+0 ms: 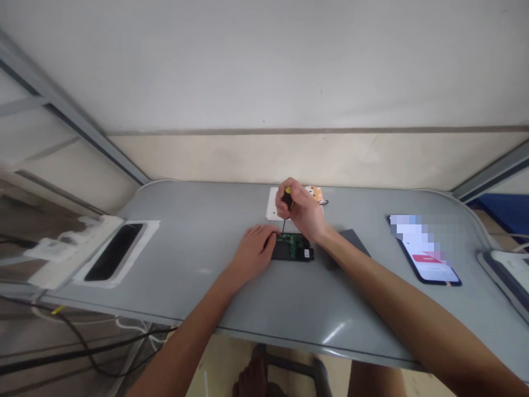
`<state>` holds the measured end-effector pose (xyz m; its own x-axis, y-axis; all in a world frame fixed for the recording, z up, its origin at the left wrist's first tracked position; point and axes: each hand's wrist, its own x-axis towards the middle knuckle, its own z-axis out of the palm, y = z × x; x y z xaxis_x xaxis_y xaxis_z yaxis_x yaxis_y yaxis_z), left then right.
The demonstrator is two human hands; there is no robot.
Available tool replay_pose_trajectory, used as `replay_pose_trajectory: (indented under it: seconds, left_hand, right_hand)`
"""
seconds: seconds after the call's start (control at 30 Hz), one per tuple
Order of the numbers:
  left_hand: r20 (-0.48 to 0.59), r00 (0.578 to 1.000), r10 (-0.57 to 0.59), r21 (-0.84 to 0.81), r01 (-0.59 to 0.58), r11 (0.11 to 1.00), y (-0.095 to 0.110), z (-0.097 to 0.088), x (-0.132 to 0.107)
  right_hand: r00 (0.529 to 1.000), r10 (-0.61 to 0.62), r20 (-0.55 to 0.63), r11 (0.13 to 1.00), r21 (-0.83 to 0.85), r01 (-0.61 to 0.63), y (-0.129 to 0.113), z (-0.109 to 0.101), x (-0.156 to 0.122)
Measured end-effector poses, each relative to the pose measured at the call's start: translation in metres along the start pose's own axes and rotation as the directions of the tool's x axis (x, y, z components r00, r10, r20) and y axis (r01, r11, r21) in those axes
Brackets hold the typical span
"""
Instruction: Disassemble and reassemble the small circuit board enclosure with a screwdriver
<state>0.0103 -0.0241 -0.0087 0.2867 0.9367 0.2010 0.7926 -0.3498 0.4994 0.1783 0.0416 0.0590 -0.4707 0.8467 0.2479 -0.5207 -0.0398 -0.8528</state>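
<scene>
My right hand point(300, 207) is closed around the black and yellow handle of a screwdriver point(288, 198). The screwdriver's thin shaft points down, its tip at the upper edge of a green circuit board. That board sits in a flat black electronic device point(289, 251) lying on the grey desk. My left hand point(255, 248) grips the left end of the device, fingers and thumb covering that part of it. Under my right forearm lies a dark flat panel point(353, 241), partly hidden.
White paper point(271, 205) and an orange-and-white cartoon item point(314, 193) with a black loop lie behind my right hand. A lit phone point(425, 251) is at right, near a white device point(510, 273). Left are a dark phone point(114, 252) and a white power strip point(78, 251).
</scene>
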Motion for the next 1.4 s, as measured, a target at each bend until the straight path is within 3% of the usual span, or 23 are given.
replay_pose_trajectory:
  seconds: [1.4]
  left_hand:
    - [0.001,1.0,0.015,-0.033,-0.014,0.999,0.0004,-0.0021,-0.001]
  right_hand:
    - [0.997,-0.021,0.068,0.997,0.076,0.016,0.0037,-0.0019,0.0008]
